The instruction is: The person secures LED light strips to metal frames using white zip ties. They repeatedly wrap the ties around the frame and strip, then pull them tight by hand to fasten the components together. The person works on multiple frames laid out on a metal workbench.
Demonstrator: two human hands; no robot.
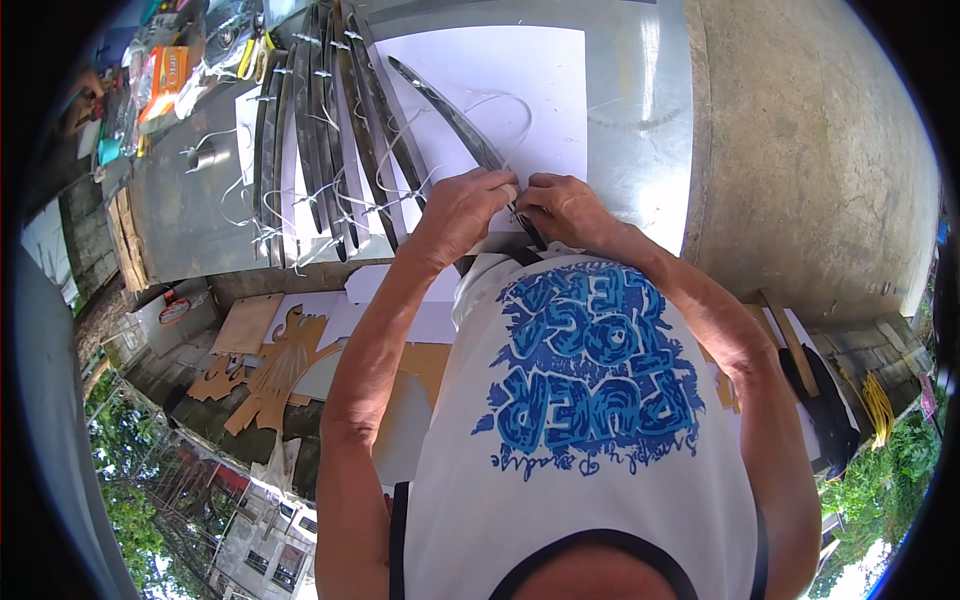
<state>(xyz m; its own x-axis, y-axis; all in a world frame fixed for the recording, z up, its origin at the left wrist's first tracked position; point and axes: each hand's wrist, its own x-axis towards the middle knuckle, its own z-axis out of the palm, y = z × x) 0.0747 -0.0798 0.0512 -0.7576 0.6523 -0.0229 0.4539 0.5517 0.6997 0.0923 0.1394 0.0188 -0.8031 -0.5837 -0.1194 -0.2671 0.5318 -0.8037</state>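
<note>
A long, narrow dark strip (450,117), tapered at its far end, slants toward my body over a white sheet (556,70). My left hand (466,212) is closed on its near part, thumb and fingers pinched together. Beside it, my right hand (572,208) has its fingers curled in at the same spot; what its fingertips pinch is hidden. A thin white tie (528,112) loops up from the strip near my fingers. To the left lie several similar dark strips (318,150), side by side, bound across with thin white ties whose loose ends stick out.
Bags, an orange pack (165,82) and yellow-handled tools (256,56) crowd the table's far left. A short metal cylinder (207,156) sits left of the strips. Brown cut-out pieces (285,370) lie lower, beyond the table edge. A concrete surface (800,150) extends at right.
</note>
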